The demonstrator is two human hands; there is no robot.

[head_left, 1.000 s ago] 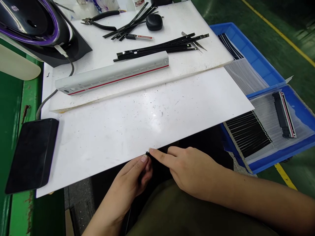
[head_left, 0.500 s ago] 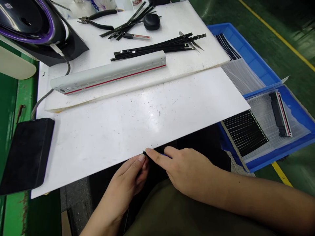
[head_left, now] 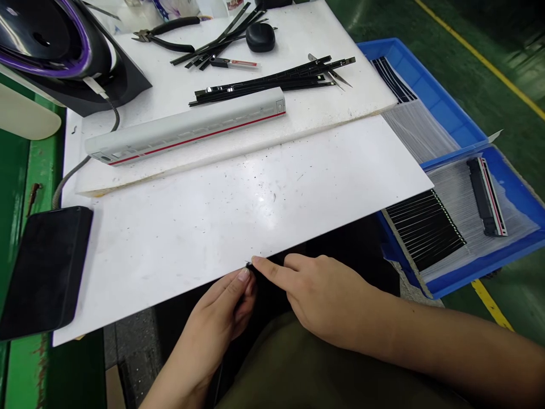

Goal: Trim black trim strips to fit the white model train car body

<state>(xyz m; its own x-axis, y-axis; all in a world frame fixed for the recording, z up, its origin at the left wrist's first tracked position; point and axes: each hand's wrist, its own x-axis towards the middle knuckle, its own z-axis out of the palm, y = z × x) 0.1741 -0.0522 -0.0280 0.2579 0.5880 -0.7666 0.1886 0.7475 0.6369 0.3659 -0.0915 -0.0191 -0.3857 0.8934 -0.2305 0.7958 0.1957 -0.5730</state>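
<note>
At the front edge of the white board (head_left: pixel 170 244), my left hand (head_left: pixel 221 304) pinches a small black piece (head_left: pixel 248 265) between thumb and fingers. Only its tip shows; my fingers hide the rest. My right hand (head_left: pixel 323 289) is beside it, index finger stretched out with its tip against or very near the black piece. The other right fingers curl underneath, and whatever they hold is hidden. Beyond both hands, a white model train car body (head_left: pixel 187 128) with a red stripe lies on a raised white foam slab (head_left: pixel 323 122). Dark specks are scattered on the board.
Behind the train body lie black strips (head_left: pixel 264 79), tweezers (head_left: pixel 340 79), a slim capped tool (head_left: pixel 236 63), cutting pliers (head_left: pixel 168 33) and a small black case (head_left: pixel 260 37). A black phone-like slab (head_left: pixel 46 267) and cable are left. Blue trays (head_left: pixel 443 96) hold strips at right.
Both hands keep nearly the same pose at the board's edge. The view has shifted very slightly; a bit of blue seen by the right index finger before no longer shows clearly.
</note>
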